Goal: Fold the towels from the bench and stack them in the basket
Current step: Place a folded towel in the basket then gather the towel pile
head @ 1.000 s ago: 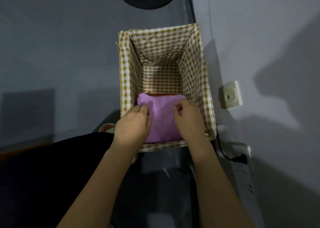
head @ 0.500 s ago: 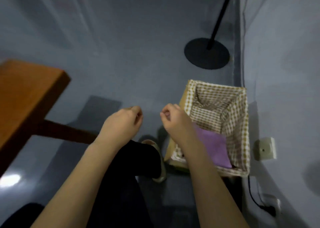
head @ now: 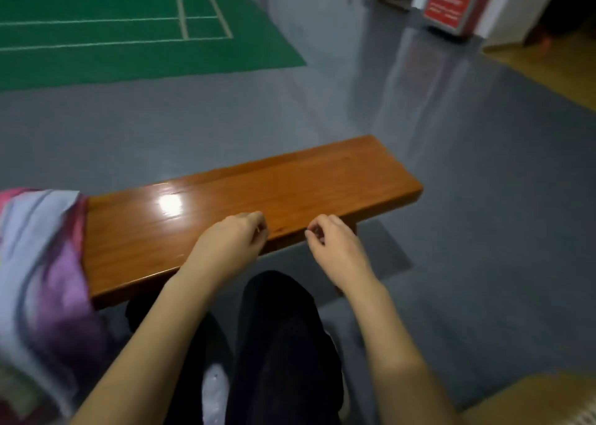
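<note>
I am holding both my hands out over the near edge of a glossy brown wooden bench (head: 258, 192), and neither is gripping anything. My left hand (head: 230, 244) is hanging with its fingers loosely curled inward, thumb near the fingertips, hovering above the bench top; I cannot tell whether it is touching the wood. My right hand (head: 335, 247), at about three o'clock from the left and apart from it, is showing the same loose curl, empty, just past the bench's front edge. At nine o'clock, a blurred heap of towels (head: 42, 263), lilac, pink and pale grey, is lying on the bench's left end and spilling over its front. At five o'clock, in the bottom right corner, a tan corner of the basket (head: 548, 399) is showing. My dark trousers (head: 277, 344) are filling the space below my hands, above grey floor (head: 483, 198).
</note>
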A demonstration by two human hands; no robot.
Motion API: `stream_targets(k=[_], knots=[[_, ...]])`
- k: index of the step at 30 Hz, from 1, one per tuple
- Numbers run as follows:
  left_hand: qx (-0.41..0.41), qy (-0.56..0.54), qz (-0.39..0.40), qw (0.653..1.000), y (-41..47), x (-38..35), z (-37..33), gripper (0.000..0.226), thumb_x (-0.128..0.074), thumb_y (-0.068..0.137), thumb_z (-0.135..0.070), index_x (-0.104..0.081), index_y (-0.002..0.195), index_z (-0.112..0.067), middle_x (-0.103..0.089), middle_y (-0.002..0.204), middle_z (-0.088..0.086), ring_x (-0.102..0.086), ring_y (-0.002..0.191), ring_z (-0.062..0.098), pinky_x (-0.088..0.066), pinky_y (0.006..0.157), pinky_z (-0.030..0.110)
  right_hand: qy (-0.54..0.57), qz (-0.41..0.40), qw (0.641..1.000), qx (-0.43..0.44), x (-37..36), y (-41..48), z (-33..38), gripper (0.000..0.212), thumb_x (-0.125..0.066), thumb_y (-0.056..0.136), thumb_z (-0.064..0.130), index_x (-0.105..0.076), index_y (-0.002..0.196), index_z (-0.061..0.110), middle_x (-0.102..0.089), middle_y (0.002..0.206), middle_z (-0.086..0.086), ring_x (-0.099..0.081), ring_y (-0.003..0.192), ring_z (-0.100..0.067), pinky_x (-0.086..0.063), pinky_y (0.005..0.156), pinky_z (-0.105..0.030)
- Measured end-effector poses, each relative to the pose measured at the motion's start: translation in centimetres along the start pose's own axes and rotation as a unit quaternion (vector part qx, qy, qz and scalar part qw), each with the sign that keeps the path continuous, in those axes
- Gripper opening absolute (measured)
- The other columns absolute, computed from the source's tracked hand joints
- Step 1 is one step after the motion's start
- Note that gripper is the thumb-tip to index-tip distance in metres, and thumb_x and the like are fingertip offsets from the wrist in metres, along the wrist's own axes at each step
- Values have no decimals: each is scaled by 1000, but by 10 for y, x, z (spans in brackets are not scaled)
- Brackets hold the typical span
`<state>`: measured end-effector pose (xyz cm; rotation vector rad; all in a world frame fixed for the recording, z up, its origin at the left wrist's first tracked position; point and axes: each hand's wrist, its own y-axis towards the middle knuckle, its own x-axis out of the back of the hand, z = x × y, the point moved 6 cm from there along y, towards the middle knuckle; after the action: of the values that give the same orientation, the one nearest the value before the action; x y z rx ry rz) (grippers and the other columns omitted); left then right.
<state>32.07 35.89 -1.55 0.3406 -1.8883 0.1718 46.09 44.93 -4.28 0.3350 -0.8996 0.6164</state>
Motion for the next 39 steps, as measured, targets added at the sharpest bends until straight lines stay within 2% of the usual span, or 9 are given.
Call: stream_targets(k=[3, 9, 16, 19, 23, 29, 32, 36, 39], knots=[[89, -3, -27, 996, -32, 15, 68, 16, -46, 97, -33, -57, 102, -22, -61, 95, -8, -54, 78, 14, -41, 63, 28, -9, 55, 997, 59, -45, 18, 55, 17, -42, 100, 31, -54, 105, 20, -50, 104, 5, -52, 95, -14, -50, 77, -35], [234, -38, -65, 969, -105, 33, 175, 14, -52, 94, -31, -59, 99, -20, -66, 101, -1, -62, 92, 24, -48, 75, 36, -20, 132, 980, 150, -129, 27, 148, 20, -42, 100, 31, -55, 110, 20, -52, 105, 7, -50, 95, -10, -41, 72, -24], [303, -46, -101, 947, -169, 53, 260, 13, -51, 93, -28, -58, 90, -18, -64, 93, 2, -61, 86, 26, -45, 72, 37, -10, 166, 966, 196, -208, 21, 230, 19, -46, 98, 31, -58, 109, 21, -54, 105, 8, -52, 98, -10, -46, 82, -29], [301, -52, -123, 944, -186, 62, 283, 17, -46, 93, -30, -57, 90, -18, -60, 88, 1, -59, 84, 25, -46, 72, 39, -3, 165, 962, 219, -234, 21, 260, 18, -47, 97, 26, -59, 106, 18, -55, 107, 3, -52, 101, -15, -41, 81, -29], [319, -46, -159, 933, -204, 77, 316, 8, -52, 93, -25, -57, 92, -19, -58, 90, -2, -57, 81, 23, -46, 67, 39, -1, 168, 951, 258, -266, 25, 303, 19, -47, 96, 23, -58, 107, 12, -54, 110, -5, -50, 105, -21, -38, 84, -31], [415, -38, -246, 875, -224, 103, 382, 21, -53, 93, -20, -57, 112, -12, -55, 111, 8, -55, 93, 27, -47, 75, 39, 16, 138, 938, 318, -304, 38, 378, 24, -47, 95, 16, -59, 110, 2, -56, 110, -14, -49, 106, -30, -33, 92, -34], [462, -28, -264, 846, -231, 106, 411, 27, -53, 94, -21, -55, 116, -6, -53, 117, 13, -53, 101, 30, -42, 81, 41, 12, 126, 939, 320, -325, 50, 410, 27, -43, 94, 19, -60, 104, 1, -59, 107, -17, -51, 104, -35, -36, 91, -42], [483, -6, -248, 840, -233, 93, 431, 23, -61, 90, -21, -57, 98, 0, -54, 100, 20, -50, 90, 36, -40, 77, 45, -54, 156, 940, 299, -363, 55, 422, 31, -51, 94, 26, -56, 111, 0, -53, 116, -19, -46, 111, -34, -31, 97, -40], [470, 8, -257, 844, -232, 88, 435, 13, -64, 87, -13, -57, 89, -2, -55, 90, 21, -50, 83, 38, -39, 74, 47, -79, 122, 945, 293, -379, 55, 421, 26, -68, 83, 19, -62, 95, -3, -59, 101, -22, -55, 100, -39, -46, 85, -44]])
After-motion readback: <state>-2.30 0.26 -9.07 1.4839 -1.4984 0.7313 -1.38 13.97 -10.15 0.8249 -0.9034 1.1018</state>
